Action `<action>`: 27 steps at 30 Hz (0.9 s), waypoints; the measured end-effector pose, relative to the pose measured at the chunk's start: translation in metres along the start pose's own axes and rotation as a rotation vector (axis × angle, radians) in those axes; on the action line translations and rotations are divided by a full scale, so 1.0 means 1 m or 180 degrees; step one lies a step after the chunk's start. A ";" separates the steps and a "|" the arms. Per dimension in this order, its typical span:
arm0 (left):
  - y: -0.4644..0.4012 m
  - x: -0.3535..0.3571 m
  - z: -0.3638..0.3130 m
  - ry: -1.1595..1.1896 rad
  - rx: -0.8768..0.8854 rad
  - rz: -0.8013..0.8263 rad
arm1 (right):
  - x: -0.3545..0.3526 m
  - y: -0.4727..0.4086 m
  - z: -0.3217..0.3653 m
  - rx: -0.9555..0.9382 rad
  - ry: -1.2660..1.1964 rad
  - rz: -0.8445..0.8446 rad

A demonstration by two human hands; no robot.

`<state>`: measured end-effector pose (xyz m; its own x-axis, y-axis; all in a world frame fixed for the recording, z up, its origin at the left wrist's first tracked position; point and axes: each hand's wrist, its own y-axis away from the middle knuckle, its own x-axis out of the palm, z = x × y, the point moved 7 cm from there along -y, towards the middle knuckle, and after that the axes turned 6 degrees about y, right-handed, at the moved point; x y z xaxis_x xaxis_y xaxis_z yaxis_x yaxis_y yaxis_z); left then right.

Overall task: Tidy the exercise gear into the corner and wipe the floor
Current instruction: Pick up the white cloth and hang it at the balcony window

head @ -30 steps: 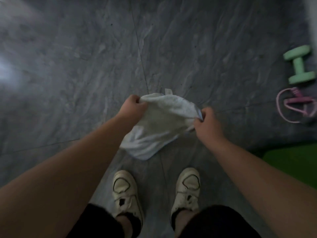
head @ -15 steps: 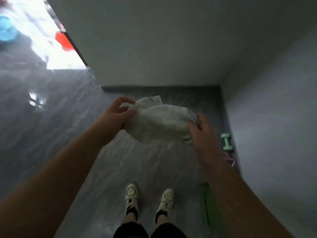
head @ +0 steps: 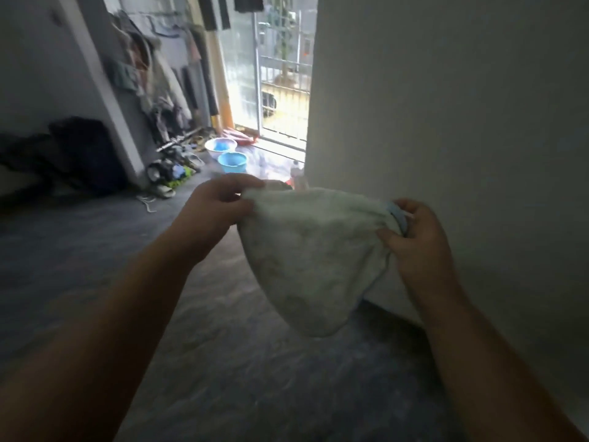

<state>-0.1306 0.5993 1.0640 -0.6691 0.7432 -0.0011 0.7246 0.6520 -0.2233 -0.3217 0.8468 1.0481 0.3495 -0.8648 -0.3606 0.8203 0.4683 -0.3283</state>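
Note:
A white cloth (head: pixel 314 260) hangs in the air in front of me, sagging into a pouch between both hands. My left hand (head: pixel 220 207) pinches its upper left edge. My right hand (head: pixel 414 237) grips its upper right edge, where a blue trim shows. The grey marbled floor (head: pixel 242 371) lies below. No dumbbell, skipping rope or green mat is in view.
A pale wall (head: pixel 462 122) stands close on my right. Two blue basins (head: pixel 232 161) sit on the floor by a bright barred doorway (head: pixel 274 78). Shoes (head: pixel 172 173) and hanging clothes (head: pixel 153 84) line the left wall, with dark bags (head: pixel 76 154) further left.
The view has swung up from my feet and the floor to the room ahead. The dumbbell, rope and mat have left the view. Both hands still hold the cloth, now raised and spread wider.

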 end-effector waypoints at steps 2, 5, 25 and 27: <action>0.003 -0.043 -0.021 0.0068 0.0185 -0.0327 | 0.030 -0.015 0.022 -0.0147 -0.0109 0.0135; 0.008 -0.098 -0.047 0.0061 0.0460 -0.0606 | 0.078 -0.034 0.063 -0.0665 0.0183 0.0335; -0.134 -0.412 -0.012 -0.0032 -0.0161 -0.0706 | 0.409 -0.124 0.208 -0.0555 -0.0456 0.0372; -0.158 -0.429 -0.003 0.0033 -0.0219 -0.0639 | 0.429 -0.139 0.208 -0.0470 -0.0446 0.0340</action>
<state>0.0424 0.1784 1.1028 -0.7996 0.5987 0.0466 0.5868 0.7955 -0.1509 -0.1915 0.3730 1.1200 0.4986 -0.8208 -0.2786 0.7037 0.5710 -0.4228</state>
